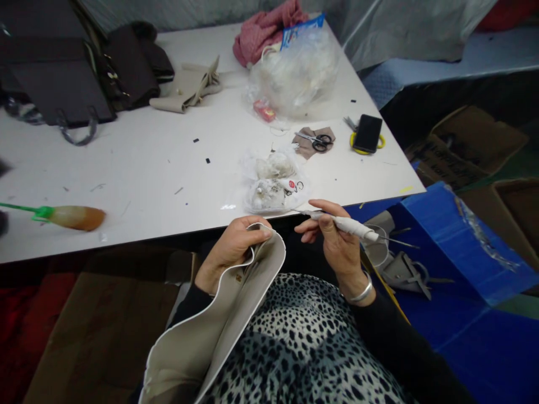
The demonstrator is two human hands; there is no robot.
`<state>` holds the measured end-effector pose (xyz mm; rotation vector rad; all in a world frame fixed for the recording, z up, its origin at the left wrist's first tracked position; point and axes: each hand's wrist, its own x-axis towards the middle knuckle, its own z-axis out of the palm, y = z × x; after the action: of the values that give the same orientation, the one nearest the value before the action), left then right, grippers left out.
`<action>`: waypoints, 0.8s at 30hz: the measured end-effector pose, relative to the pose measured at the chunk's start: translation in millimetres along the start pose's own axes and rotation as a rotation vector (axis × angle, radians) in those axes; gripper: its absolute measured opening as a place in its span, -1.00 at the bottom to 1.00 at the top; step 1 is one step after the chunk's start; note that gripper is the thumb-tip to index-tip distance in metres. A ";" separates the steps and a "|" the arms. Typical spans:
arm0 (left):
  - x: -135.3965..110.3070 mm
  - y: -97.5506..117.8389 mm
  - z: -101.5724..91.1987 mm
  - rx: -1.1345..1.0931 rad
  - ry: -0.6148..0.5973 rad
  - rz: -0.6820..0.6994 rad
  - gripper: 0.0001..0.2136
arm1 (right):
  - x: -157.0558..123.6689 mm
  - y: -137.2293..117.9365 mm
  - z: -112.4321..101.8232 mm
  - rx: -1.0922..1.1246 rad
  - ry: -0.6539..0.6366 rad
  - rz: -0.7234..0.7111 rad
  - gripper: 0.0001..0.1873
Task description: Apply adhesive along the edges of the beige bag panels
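Note:
My left hand (231, 247) is closed on the upper edge of a beige bag piece (227, 314), which hangs down over my lap with its inside facing up. A small gold-coloured fitting shows inside it. In my right hand (339, 247) is a thin metal pick with a white wrapped handle (356, 228), its fine point aimed left and a thin rod sticking out at the back. Just beyond both hands, at the table's edge, lies a clear plastic bag (273, 182) with whitish, dark-smudged contents.
On the white table (147, 185) lie black-handled scissors (315, 139) on a brown scrap, a phone (368, 133) over yellow-handled scissors, and a glue bottle (76, 217). Dark handbags (54, 78) stand at the back left. A blue box (475, 241) holding beige pieces is at my right.

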<state>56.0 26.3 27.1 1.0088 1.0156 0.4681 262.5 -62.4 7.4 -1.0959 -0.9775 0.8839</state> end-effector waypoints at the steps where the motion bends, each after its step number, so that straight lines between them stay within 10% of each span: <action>1: -0.4 0.8 1.4 0.022 0.000 0.008 -0.79 | -2.3 -2.0 -1.2 -0.003 0.011 -0.003 -0.66; 24: 14.2 14.5 20.5 0.212 -0.100 0.238 -0.83 | -37.7 -25.2 -4.7 -0.219 0.240 -0.104 -0.65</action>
<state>82.3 34.1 35.9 1.3392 0.8715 0.5062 257.1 -104.5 24.0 -1.2913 -0.9358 0.5547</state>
